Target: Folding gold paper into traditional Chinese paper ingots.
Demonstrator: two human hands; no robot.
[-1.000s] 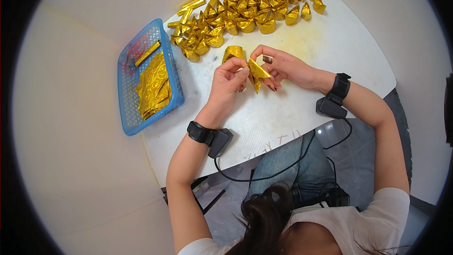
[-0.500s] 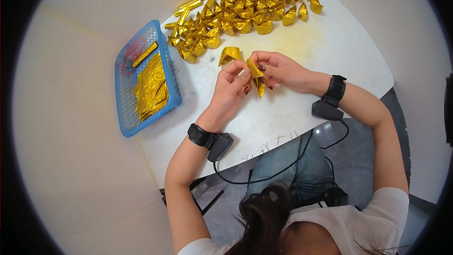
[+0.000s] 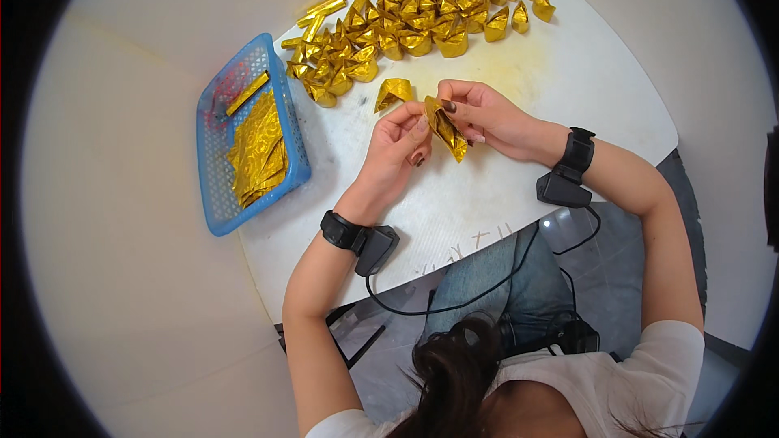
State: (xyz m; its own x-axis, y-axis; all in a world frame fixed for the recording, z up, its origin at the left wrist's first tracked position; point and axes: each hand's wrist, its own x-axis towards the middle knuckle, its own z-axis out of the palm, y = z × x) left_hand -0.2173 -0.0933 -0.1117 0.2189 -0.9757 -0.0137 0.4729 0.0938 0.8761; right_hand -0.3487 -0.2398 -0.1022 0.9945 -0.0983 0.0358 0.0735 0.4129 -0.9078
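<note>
Between my two hands, above the white table (image 3: 422, 235), is a partly opened gold foil paper ingot (image 3: 445, 131). My left hand (image 3: 395, 143) pinches its left edge with thumb and fingers. On the other side my right hand (image 3: 491, 120) grips the ingot's upper right edge, thumb near its opening. The hollow between its folds faces up toward me, and its lower tip points toward the table edge. Just beyond my left fingertips a second folded gold paper piece (image 3: 394, 92) lies on the table, apart from my hands.
Many finished gold ingots (image 3: 418, 20) crowd the far side, with flat folded gold strips (image 3: 327, 6) at their left. A blue basket (image 3: 302, 142) with gold paper sheets (image 3: 258, 150) stands at the left. A black cable (image 3: 462, 307) joins the devices on my wrists.
The ingot has turned and its hollow has spread wider toward me. My right hand has shifted slightly right and its thumb now shows at the ingot's edge.
</note>
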